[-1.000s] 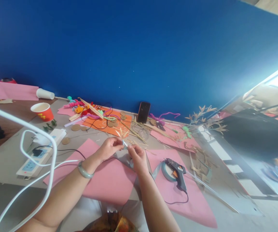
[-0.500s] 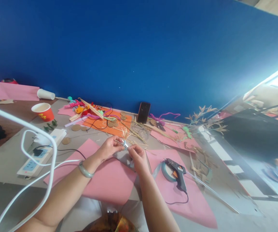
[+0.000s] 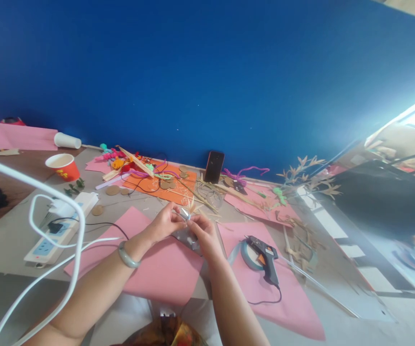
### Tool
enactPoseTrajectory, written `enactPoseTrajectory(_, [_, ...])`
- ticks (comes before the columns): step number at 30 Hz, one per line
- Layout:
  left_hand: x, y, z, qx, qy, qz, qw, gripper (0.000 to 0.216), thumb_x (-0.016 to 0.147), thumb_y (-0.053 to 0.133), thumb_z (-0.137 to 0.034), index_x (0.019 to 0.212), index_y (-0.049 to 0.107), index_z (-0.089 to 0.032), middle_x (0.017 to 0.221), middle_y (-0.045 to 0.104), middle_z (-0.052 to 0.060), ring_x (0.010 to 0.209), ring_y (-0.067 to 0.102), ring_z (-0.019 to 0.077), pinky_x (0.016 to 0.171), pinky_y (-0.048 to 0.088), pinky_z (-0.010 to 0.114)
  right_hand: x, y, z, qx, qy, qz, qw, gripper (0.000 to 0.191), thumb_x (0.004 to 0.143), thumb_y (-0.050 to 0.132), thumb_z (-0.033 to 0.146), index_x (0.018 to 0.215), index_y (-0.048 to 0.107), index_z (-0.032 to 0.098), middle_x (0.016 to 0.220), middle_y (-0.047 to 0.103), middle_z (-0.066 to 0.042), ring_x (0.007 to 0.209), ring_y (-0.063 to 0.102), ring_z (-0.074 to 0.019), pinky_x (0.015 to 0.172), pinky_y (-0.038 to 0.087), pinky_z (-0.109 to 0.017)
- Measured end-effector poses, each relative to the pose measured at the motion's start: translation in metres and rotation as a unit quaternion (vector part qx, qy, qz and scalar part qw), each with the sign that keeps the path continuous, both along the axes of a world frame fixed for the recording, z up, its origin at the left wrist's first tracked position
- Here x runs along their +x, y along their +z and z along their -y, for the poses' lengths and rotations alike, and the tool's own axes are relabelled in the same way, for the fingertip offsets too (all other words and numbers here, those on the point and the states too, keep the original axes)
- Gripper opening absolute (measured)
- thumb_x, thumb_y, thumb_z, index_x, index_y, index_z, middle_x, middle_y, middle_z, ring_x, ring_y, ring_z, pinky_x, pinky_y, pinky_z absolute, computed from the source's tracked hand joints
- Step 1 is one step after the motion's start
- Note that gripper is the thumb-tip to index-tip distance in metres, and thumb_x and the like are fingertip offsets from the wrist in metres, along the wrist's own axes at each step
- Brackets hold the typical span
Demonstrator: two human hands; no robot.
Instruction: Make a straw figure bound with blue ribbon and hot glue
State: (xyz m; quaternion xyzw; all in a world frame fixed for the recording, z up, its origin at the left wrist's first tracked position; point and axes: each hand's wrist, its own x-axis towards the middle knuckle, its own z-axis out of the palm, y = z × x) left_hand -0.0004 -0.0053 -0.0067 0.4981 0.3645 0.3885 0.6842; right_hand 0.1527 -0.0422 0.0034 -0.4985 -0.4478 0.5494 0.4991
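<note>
Over the pink paper [image 3: 164, 274], both hands meet at a small straw-coloured dried sprig [image 3: 191, 206] with a shiny silvery-blue strip [image 3: 185, 214] at its base. My left hand [image 3: 162, 223], below a pale bangle [image 3: 128, 256], pinches the strip from the left. On the other side, my right hand [image 3: 204, 234] closes thumb and fingers at the base of the sprig. The fingers hide part of the strip. A greyish, partly hidden object lies on the table just below the fingertips. To the right, a black glue gun [image 3: 265, 254] rests across a blue-grey tape roll [image 3: 248, 257].
A power strip [image 3: 58, 235] with white cables [image 3: 79, 240] is at left, near a red paper cup [image 3: 65, 168]. A phone [image 3: 214, 167] leans on the blue wall [image 3: 193, 72]. Pipe cleaners, wood slices and sticks lie on orange paper [image 3: 167, 192]. Dried leaves [image 3: 303, 168] stand right.
The sprig has tilted slightly and shifted a little to the right. My right fingers have moved in closer to the strip, nearer my left fingertips.
</note>
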Motion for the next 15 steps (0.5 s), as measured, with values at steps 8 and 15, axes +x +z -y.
enactPoseTrajectory(8, [0.002,0.003,0.0016,0.015,0.006,-0.027,0.999,0.046,0.067,0.077,-0.032,0.088,0.038,-0.02,0.059,0.061,-0.006,0.051,0.053,0.008,0.053,0.037,0.02,-0.0018,0.0002,-0.0003,-0.015,-0.003,-0.022,1.0,0.031,0.07,0.073,0.046,0.071,0.057,0.019,0.046,0.045,0.007,0.04,0.033,-0.0066,0.039,0.023,-0.02])
enactPoseTrajectory(15, [0.0041,0.0099,0.0039,0.009,0.017,0.021,1.0,0.042,0.066,0.078,-0.029,0.093,0.048,-0.017,0.063,0.066,-0.002,0.057,0.058,0.0097,0.06,0.042,0.022,-0.0015,-0.0001,-0.0009,-0.007,-0.048,-0.042,0.998,0.032,0.069,0.074,0.046,0.069,0.058,0.019,0.051,0.049,0.005,0.043,0.037,-0.0069,0.041,0.027,-0.02])
